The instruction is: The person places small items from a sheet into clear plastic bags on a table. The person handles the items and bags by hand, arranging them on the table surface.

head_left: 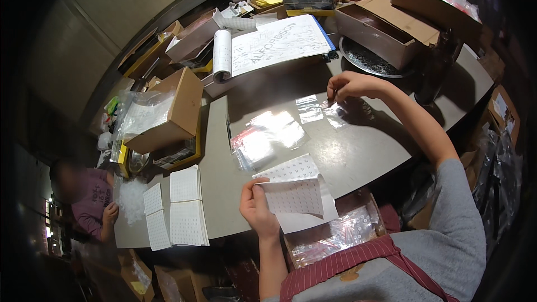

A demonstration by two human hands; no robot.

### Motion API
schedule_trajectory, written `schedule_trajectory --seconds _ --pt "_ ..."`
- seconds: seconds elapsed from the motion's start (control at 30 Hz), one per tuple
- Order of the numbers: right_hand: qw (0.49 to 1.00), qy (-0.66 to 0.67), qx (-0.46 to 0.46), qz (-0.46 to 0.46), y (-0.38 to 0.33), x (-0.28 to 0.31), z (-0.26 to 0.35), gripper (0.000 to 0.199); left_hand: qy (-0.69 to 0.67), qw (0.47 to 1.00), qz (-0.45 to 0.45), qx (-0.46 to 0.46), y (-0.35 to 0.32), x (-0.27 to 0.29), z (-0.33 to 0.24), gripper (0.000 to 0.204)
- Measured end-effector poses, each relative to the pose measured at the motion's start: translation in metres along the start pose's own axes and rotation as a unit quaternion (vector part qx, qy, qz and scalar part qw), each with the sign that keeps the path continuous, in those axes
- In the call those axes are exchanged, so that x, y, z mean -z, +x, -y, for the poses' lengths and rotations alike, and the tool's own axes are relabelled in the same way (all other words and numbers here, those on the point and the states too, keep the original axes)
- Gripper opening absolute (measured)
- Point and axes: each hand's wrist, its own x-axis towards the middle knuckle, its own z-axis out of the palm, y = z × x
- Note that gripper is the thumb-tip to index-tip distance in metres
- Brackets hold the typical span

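My left hand (pixel 260 207) is closed on a sheet of stickers (pixel 293 197), pinched at its left edge with the thumb on top. The sheet carries rows of small printed marks and is folded, part of it curling over, in front of my body. Farther off to the right, my right hand (pixel 351 86) has its fingers pinched together, pointing down at the table. Its fingertips are at the upper edge of a small clear plastic bag (pixel 337 116); what lies between them is too small to make out. Another small clear bag (pixel 309 108) lies flat just left of it.
A pile of shiny clear bags (pixel 274 131) covers mid-table. Bundled sticker sheets (pixel 187 204) lie left. An open carton (pixel 349 232) of bagged parts sits below the near edge. Cardboard boxes (pixel 170 109), a paper pad (pixel 279 45) and a round tray (pixel 372 64) stand behind. A person (pixel 92 201) is at far left.
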Motion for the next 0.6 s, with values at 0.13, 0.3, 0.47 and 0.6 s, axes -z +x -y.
schedule_trajectory --seconds 0.13,0.3,0.47,0.6 --pt "0.940 -0.323 0.050 -0.096 0.004 -0.012 0.003 0.043 -0.006 1.000 0.010 0.014 0.000 -0.002 -0.003 0.020" --pt "0.936 -0.340 0.046 -0.071 -0.006 -0.029 -0.003 0.040 -0.014 1.000 0.009 0.021 0.000 -0.001 -0.001 0.020" --pt "0.974 -0.195 0.062 -0.098 -0.003 -0.019 -0.017 0.022 -0.024 1.000 0.003 0.012 0.000 -0.005 -0.003 0.020" --pt "0.975 -0.159 0.078 -0.137 -0.002 -0.014 -0.014 0.029 -0.018 1.000 -0.004 0.005 0.000 -0.004 -0.004 0.020"
